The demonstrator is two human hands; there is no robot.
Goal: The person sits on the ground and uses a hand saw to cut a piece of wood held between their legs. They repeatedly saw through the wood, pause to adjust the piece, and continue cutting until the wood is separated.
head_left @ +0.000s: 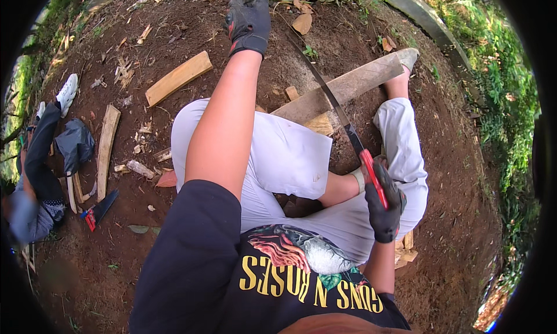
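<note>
right hand (386, 203), black glove on, is wrapped snugly round the grip of a red-handled saw (347, 125). the dark blade runs up and left, crossing the plank (371, 79) somewhere between its two ends, can't tell if it's actually touching the wood. plank sits at a slant above the dirt ground (464, 229), far end right by a shoe (411, 57), near end beside the light trouser leg (290, 154), with a wood block (320, 124) at its lower edge. left hand (248, 24), gloved too, is near the ground's far edge, fingers curled in, can't tell if it's got anything. second saw (104, 209) lies toward the ground's left edge.
</note>
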